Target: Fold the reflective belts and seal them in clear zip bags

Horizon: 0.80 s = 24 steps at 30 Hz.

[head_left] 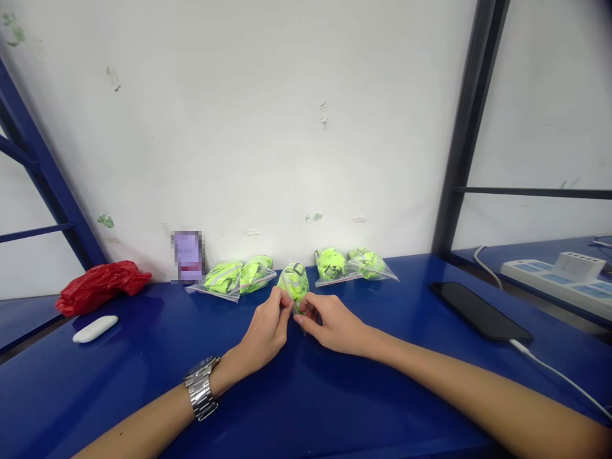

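Observation:
My left hand and my right hand meet at the middle of the blue table. Their fingertips pinch the lower end of a clear zip bag packed with folded neon-yellow reflective fabric. The bag stands nearly upright between them, and its bottom corner is hidden by my fingers. Just behind my hands, several more clear bags of the same yellow fabric lie in a row against the wall, with a gap at the middle. None of them touches my hands.
A red plastic bag and a white oblong object lie at the left. On the right are a black smartphone on a white cable and a white power strip. A blurred card leans against the white wall.

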### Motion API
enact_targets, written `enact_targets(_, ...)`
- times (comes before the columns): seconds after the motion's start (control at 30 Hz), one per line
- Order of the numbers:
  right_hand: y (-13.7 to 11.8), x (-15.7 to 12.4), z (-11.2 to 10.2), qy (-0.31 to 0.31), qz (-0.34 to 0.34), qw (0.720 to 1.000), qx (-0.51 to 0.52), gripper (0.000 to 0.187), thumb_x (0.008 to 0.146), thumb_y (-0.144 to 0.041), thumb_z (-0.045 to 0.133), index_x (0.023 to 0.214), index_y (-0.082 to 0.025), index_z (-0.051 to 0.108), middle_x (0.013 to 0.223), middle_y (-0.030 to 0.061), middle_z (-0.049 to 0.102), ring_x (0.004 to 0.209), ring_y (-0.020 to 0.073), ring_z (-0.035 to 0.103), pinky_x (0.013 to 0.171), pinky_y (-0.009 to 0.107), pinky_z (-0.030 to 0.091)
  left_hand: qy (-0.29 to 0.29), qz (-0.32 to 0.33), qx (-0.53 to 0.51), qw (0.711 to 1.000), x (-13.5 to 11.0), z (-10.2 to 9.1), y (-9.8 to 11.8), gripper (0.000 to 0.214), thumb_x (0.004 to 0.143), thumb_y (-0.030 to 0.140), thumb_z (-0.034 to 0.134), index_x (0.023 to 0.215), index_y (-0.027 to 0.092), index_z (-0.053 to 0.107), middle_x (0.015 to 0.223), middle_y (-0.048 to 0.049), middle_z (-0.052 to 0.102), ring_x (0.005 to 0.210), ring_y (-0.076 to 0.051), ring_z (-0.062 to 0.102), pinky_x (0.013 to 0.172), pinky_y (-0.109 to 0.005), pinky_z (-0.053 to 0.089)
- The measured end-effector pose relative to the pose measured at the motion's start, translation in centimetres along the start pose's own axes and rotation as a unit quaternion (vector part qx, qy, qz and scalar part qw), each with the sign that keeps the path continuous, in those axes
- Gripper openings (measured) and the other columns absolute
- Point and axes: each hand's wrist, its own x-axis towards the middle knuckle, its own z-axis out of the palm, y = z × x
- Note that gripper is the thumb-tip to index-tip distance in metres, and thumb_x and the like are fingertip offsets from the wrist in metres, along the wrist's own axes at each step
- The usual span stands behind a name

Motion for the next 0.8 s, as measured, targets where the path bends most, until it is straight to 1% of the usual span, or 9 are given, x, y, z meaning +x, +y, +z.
enact_targets(0.13,0.0,0.0,-0.1,0.001,0.015,1.0,0.005,0.014,0.091,-0.031,0.051,0.082,-0.02,0.051,0.068,0.0006,0.063,0.059,0.0141,0.056,0.054,0.024,0.036,-0.025,0.026,-0.041,0.999,0.0,-0.1,0.2,0.012,0.095,0.018,0.033,0.084,0.022,0.033,0.078,0.0015,0.049,0.068,-0.012,0.049,0.064,-0.024,0.04)
enact_targets(0.23,-0.3,-0.3,-0.2,0.001,0.006,1.0,-0.004,0.018,0.094,-0.026,0.043,0.078,-0.02,0.049,0.068,0.0016,0.063,0.056,0.0133,0.054,0.053,0.024,0.033,-0.017,0.037,-0.035,0.999,-0.2,-0.1,0.5,0.012,0.094,0.018,0.037,0.083,0.022,0.033,0.077,0.0029,0.048,0.064,-0.011,0.048,0.061,-0.023,0.039)
enact_targets(0.43,-1.0,-0.3,0.0,0.015,0.041,0.986,-0.158,0.018,0.086,-0.021,0.047,0.069,-0.019,0.05,0.06,0.003,0.057,0.049,0.0122,0.045,0.051,0.026,0.024,0.001,0.061,0.024,0.998,-0.1,0.5,1.0,0.017,0.089,0.017,0.044,0.08,0.023,0.031,0.071,0.0058,0.042,0.057,-0.009,0.041,0.055,-0.022,0.034)
enact_targets(0.5,-0.7,0.0,-0.5,0.027,0.054,0.977,-0.205,0.017,0.084,-0.021,0.049,0.068,-0.018,0.053,0.06,0.0046,0.058,0.051,0.0135,0.047,0.052,0.027,0.023,0.018,0.06,0.057,0.996,-0.1,0.4,0.8,0.019,0.086,0.014,0.044,0.078,0.023,0.029,0.068,0.0067,0.039,0.054,-0.009,0.038,0.053,-0.022,0.032)
enact_targets(0.57,-0.1,0.4,-1.3,0.066,0.079,0.969,-0.226,0.017,0.082,-0.021,0.05,0.065,-0.018,0.053,0.059,0.0049,0.058,0.052,0.0146,0.048,0.053,0.027,0.024,0.048,0.044,0.086,0.994,0.0,-0.1,0.5,0.021,0.081,0.01,0.045,0.076,0.023,0.028,0.066,0.0075,0.037,0.051,-0.008,0.035,0.052,-0.022,0.03)
enact_targets(0.63,0.5,0.6,-2.2,0.113,0.119,0.962,-0.22,0.019,0.079,-0.021,0.052,0.061,-0.018,0.052,0.056,0.0035,0.056,0.052,0.0147,0.049,0.054,0.027,0.026,0.086,0.021,0.108,0.99,0.1,-0.7,0.3,0.023,0.078,0.009,0.046,0.075,0.023,0.027,0.065,0.0083,0.036,0.048,-0.007,0.033,0.05,-0.021,0.03)
enact_targets(0.7,0.8,0.6,-2.7,0.132,0.155,0.957,-0.207,0.021,0.078,-0.023,0.054,0.057,-0.019,0.051,0.052,0.0022,0.053,0.051,0.0149,0.049,0.055,0.027,0.027,0.12,0.015,0.119,0.985,0.2,-1.0,0.3,0.024,0.078,0.01,0.047,0.074,0.022,0.027,0.064,0.0086,0.035,0.046,-0.006,0.032,0.049,-0.02,0.03)
enact_targets(0.77,0.7,0.4,-2.6,0.134,0.172,0.954,-0.205,0.016,0.077,-0.027,0.057,0.064,-0.019,0.056,0.058,0.0031,0.057,0.054,0.0164,0.051,0.056,0.027,0.029,0.127,0.044,0.118,0.984,0.0,-1.0,0.6,0.022,0.079,0.01,0.047,0.075,0.022,0.029,0.065,0.0076,0.037,0.049,-0.007,0.037,0.049,-0.019,0.032)
enact_targets(0.8,0.5,0.2,-2.4,0.132,0.17,0.955,-0.205,0.011,0.077,-0.029,0.058,0.073,-0.019,0.059,0.066,0.0047,0.061,0.058,0.0177,0.053,0.057,0.028,0.03,0.115,0.072,0.116,0.984,-0.1,-0.8,0.8,0.02,0.081,0.01,0.047,0.076,0.022,0.031,0.067,0.0067,0.039,0.052,-0.008,0.04,0.05,-0.019,0.034)
